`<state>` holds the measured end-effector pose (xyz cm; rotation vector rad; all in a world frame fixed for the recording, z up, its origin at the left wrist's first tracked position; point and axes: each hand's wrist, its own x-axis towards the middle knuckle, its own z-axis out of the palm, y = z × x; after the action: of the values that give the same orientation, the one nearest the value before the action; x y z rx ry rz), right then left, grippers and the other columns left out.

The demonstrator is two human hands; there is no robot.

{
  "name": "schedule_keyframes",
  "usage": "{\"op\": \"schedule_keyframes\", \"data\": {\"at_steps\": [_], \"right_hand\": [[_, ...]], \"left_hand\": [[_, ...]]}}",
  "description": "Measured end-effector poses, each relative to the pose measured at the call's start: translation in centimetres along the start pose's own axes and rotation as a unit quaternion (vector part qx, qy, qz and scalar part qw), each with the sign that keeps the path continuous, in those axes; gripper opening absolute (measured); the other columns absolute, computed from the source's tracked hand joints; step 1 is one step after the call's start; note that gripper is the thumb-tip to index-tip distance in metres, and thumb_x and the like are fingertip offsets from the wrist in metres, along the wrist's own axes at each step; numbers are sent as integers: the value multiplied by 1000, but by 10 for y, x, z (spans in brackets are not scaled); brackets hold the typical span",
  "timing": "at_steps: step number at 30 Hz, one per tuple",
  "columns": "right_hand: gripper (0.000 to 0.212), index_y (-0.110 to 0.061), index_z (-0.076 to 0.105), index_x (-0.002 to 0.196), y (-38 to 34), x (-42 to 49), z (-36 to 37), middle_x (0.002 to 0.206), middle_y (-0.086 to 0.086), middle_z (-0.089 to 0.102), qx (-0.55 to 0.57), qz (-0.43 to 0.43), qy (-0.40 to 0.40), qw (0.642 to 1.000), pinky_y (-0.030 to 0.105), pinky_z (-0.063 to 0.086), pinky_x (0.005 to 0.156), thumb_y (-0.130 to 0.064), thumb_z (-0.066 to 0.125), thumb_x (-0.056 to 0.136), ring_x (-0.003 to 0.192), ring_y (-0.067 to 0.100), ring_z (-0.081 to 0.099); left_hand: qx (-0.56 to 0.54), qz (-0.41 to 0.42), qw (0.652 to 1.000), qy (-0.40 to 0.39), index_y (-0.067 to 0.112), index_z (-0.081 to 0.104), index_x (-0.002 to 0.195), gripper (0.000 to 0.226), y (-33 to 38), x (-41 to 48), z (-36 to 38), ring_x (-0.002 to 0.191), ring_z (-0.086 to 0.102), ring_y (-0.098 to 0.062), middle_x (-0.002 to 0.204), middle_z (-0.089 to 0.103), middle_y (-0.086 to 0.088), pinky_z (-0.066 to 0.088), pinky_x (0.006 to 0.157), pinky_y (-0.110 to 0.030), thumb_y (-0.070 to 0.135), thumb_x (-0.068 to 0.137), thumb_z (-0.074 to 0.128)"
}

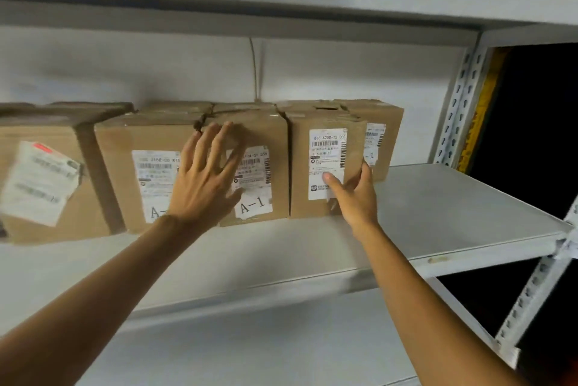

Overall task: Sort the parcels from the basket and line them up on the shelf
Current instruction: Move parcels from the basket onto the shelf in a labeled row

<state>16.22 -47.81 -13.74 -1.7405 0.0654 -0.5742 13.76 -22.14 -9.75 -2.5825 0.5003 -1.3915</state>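
Your left hand, fingers spread flat, presses the front of the A-1 parcel. Your right hand grips the neighbouring parcel at its lower right corner, thumb on the label. Both parcels stand in line on the shelf. Uneven pushing may skew the row or peel that label.

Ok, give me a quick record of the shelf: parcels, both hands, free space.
shelf: grey metal, parcels in a row at the back
parcels: five cardboard boxes in view, labels facing out, leftmost blurred
left hand: fingers spread over the fronts of the A-1 parcel and the neighbour parcel
right hand: grips the right edge of the narrow parcel, thumb on its label
free space: bare shelf right of the row
basket: not in view
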Motion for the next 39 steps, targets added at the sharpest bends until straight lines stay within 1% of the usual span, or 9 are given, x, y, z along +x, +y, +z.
{"op": "schedule_keyframes", "data": {"at_steps": [5, 8, 11, 17, 21, 25, 31, 35, 39], "right_hand": [[78, -25, 36, 141, -5, -5, 25, 128, -3, 62, -33, 20, 32, 999, 45, 50, 98, -48, 74, 77, 114, 21, 61], [75, -20, 33, 144, -4, -5, 32, 133, -2, 59, -32, 13, 37, 999, 29, 44, 96, -40, 73, 83, 119, 19, 58], [74, -20, 35, 142, -3, -6, 31, 130, -2, 61, -31, -4, 43, 999, 29, 44, 93, -38, 74, 82, 117, 19, 58], [81, -28, 35, 141, 2, -12, 32, 118, -7, 66, -28, -2, -24, 999, 39, 57, 86, -46, 76, 73, 98, 21, 68], [87, -19, 24, 152, 3, -11, 35, 140, 4, 52, -51, -6, -37, 998, 25, 43, 97, -28, 75, 82, 122, 22, 54], [85, -16, 33, 148, 3, -15, 37, 141, 14, 36, -170, 3, 17, 985, 39, 42, 100, -44, 74, 80, 129, 32, 38], [79, -4, 29, 148, -8, -42, 38, 146, 18, 38, -116, 7, 16, 993, 39, 35, 107, -29, 71, 86, 132, 35, 39], [33, -8, 61, 117, -17, -73, 35, 128, 13, 51, -192, -27, -60, 979, 34, 42, 97, -25, 60, 89, 119, 33, 50], [40, -10, 61, 125, -43, -108, 38, 132, 6, 57, -198, -50, -180, 962, 31, 41, 97, -32, 60, 91, 121, 23, 51]], "left_hand": [[21, -21, 998, -48, 23, 32, 148, 100, -17, -9, 2, 145, 6, -37, 159, 10, -13, 2, 110, -69, 42, 65, 84], [27, -10, 998, -53, 20, 31, 148, 101, -19, -7, 6, 145, 7, -41, 158, 10, -16, 4, 106, -74, 39, 65, 84], [25, -13, 998, -49, 15, 32, 148, 100, -14, -7, 9, 144, 8, -45, 157, 12, -23, 8, 105, -76, 32, 65, 86], [30, -51, 995, -81, 12, 20, 152, 116, -7, -19, 9, 144, -2, -43, 158, 2, -21, 5, 108, -72, 39, 61, 87], [21, -71, 989, -129, 16, 9, 154, 122, -8, -23, 7, 143, -23, -35, 158, -10, -17, -4, 109, -68, 39, 62, 86], [-1, -65, 980, -187, 21, 1, 154, 112, -9, -22, -7, 140, -32, -31, 156, -23, -13, -10, 110, -63, 38, 74, 77], [-54, -34, 973, -220, 29, 18, 153, 81, -11, -40, -26, 146, -19, -29, 160, -16, -7, -10, 114, -50, 36, 86, 64], [-75, -55, 949, -301, 36, 10, 152, 74, -10, -67, -40, 147, -14, -26, 161, -8, -1, -14, 114, -49, 43, 93, 53], [-128, -111, 914, -370, 39, 12, 151, 65, -27, -92, -69, 148, -4, -26, 161, 1, -1, -3, 117, -50, 48, 96, 46]]}}
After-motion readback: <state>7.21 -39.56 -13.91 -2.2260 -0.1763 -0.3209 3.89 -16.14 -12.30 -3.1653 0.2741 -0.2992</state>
